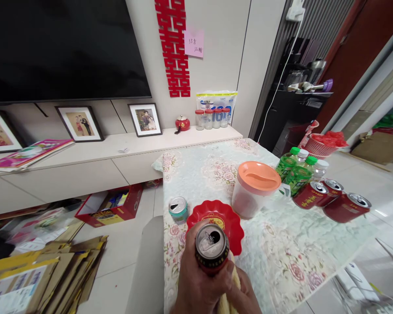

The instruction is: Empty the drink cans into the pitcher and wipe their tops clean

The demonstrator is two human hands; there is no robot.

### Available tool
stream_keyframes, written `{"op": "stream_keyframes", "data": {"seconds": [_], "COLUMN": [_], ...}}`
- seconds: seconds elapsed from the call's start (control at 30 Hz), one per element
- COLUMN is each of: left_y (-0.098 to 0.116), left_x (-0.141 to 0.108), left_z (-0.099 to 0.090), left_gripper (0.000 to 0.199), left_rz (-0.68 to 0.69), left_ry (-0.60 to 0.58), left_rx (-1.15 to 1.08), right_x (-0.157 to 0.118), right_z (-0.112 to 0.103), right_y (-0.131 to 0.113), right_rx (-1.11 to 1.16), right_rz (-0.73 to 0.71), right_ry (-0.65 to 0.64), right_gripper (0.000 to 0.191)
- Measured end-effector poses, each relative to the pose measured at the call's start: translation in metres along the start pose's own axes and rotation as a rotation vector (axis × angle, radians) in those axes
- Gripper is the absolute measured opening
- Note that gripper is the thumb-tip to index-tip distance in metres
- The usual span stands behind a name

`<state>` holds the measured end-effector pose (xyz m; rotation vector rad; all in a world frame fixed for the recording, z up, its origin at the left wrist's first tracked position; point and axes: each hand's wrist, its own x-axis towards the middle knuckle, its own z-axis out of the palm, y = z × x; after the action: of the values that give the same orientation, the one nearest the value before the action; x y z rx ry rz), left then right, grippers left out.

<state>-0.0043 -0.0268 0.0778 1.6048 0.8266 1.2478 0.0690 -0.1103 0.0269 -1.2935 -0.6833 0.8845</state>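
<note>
Red can [212,247] sits in the left hand [191,281], near edge of the tabletop [281,248], in front of the near part of the red scalloped plate [235,220]. Key relation: can is right at the left hand's palm, right hand [245,296] just to the near right of it, so left hand is the nearer one, already in contact. Can's long axis runs roughly up toward the camera; top with its drinking hole and tab faces up, lower body hidden by the hands. Whether it touches the plate: can't tell.

Left hand: curled round the can from the left and near side, gap about the can's width, firm-looking grip. Right hand: fingers bent, narrow, gripping a yellowish cloth [228,304] that hangs down toward the near edge and comes up beside the can's right side. Cloth-to-can contact partly hidden; fingertips not fully visible.

Around: teal can [178,210] just left of the plate, upright, apart from both hands. Tub with orange lid [250,198] to the far right of the plate. Three red drink cans [314,195] further right, capped bottles [294,172] just beyond them, all well apart from the hands.
</note>
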Motion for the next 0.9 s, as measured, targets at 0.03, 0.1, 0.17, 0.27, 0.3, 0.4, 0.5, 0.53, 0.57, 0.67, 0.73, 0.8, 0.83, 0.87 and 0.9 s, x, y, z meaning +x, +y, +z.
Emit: {"op": "stream_keyframes", "data": {"seconds": [0.03,0.1,0.17,0.27,0.3,0.4,0.5,0.53,0.57,0.67,0.73,0.8,0.83,0.87,0.9], "left_y": [0.002,0.005,0.003,-0.006,-0.010,-0.019,-0.021,-0.021,-0.021,-0.020,-0.021,-0.022,-0.021,-0.020,-0.018], "left_x": [0.001,0.002,0.002,-0.003,-0.006,-0.011,-0.012,-0.012,-0.011,-0.009,-0.010,-0.015,-0.018,-0.021,-0.025], "left_z": [0.001,0.001,0.001,0.001,0.001,0.002,0.001,0.000,0.000,-0.002,-0.001,0.002,0.004,0.007,0.010], "left_gripper": [0.055,0.050,0.049,0.055,0.058,0.066,0.069,0.070,0.070,0.067,0.064,0.066,0.068,0.071,0.073], "left_rz": [0.004,0.010,0.007,-0.004,-0.009,-0.039,-0.048,-0.045,-0.042,-0.041,-0.065,-0.115,-0.150,-0.187,-0.229], "left_ry": [0.002,0.007,0.013,0.033,0.040,0.056,0.064,0.056,0.051,0.018,-0.004,-0.038,-0.054,-0.074,-0.087], "left_rx": [-0.010,-0.028,-0.021,0.013,0.019,0.006,-0.024,-0.034,-0.043,-0.075,-0.121,-0.214,-0.280,-0.352,-0.428], "right_x": [0.001,0.003,0.006,0.009,0.010,0.009,0.009,0.010,0.010,0.013,0.014,0.015,0.015,0.014,0.014], "right_z": [0.001,0.000,-0.004,-0.013,-0.016,-0.025,-0.033,-0.036,-0.038,-0.045,-0.048,-0.049,-0.048,-0.047,-0.045], "right_y": [-0.002,-0.005,-0.008,-0.009,-0.008,-0.003,0.003,0.005,0.008,0.014,0.011,0.001,-0.007,-0.015,-0.023], "right_rx": [0.050,0.108,0.098,0.049,0.035,-0.049,-0.181,-0.216,-0.242,-0.294,-0.319,-0.332,-0.336,-0.338,-0.338], "right_rz": [0.043,0.088,0.070,0.057,0.066,0.076,-0.003,-0.042,-0.079,-0.137,-0.173,-0.258,-0.303,-0.342,-0.352], "right_ry": [-0.007,-0.023,-0.054,-0.133,-0.168,-0.213,-0.179,-0.171,-0.159,-0.065,-0.023,-0.026,-0.030,-0.037,-0.043], "right_gripper": [0.072,0.070,0.068,0.061,0.059,0.053,0.049,0.048,0.047,0.044,0.040,0.035,0.033,0.032,0.031]}}
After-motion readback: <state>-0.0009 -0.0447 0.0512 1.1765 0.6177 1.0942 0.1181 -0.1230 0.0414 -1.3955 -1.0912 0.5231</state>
